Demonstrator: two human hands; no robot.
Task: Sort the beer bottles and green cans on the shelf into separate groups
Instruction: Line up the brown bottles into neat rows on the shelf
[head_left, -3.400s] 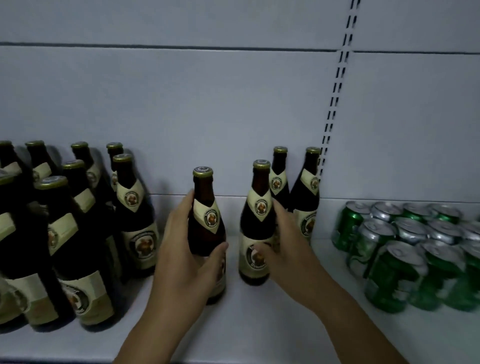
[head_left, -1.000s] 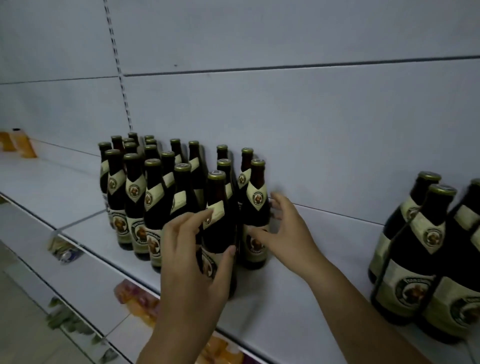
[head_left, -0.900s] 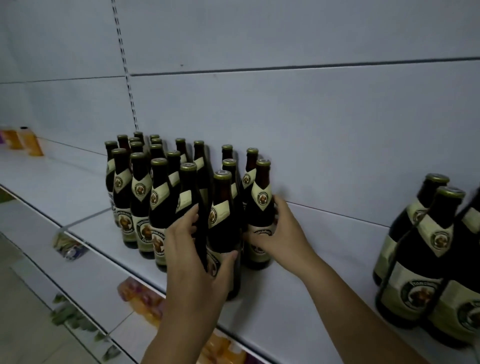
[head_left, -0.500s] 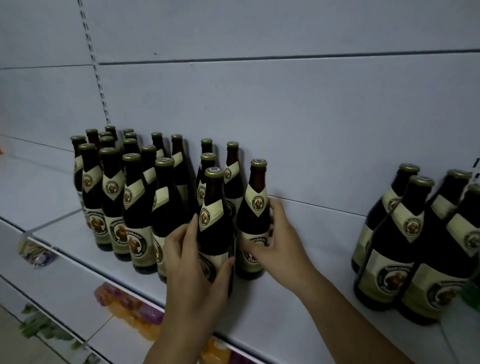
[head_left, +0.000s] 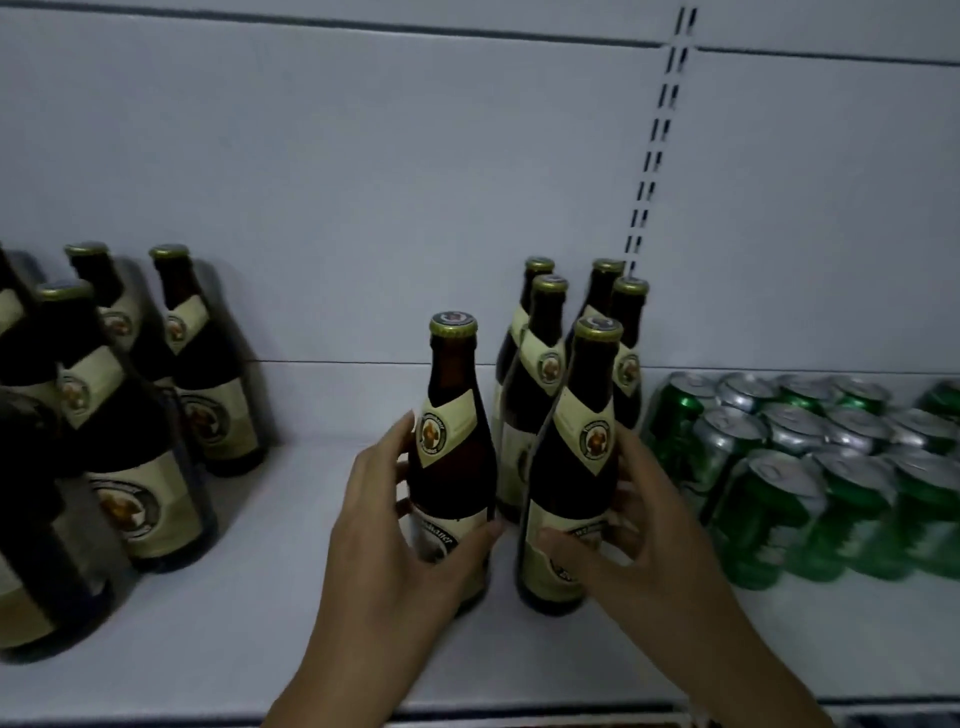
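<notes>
Two dark brown beer bottles with cream labels stand at the middle of the white shelf. My left hand grips the left bottle round its belly. My right hand grips the right bottle the same way. Right behind them stand several more bottles in a small cluster. A large group of bottles fills the shelf's left side. Green cans with silver tops sit packed together on the right.
A grey back panel with a slotted upright closes the shelf behind. A bare stretch of shelf lies between the left bottle group and my hands. The shelf's front edge runs along the bottom of the view.
My view has swung right, from the big bottle group to the small cluster by the cans. Both hands left the bottles there and now each grips a bottle from this cluster.
</notes>
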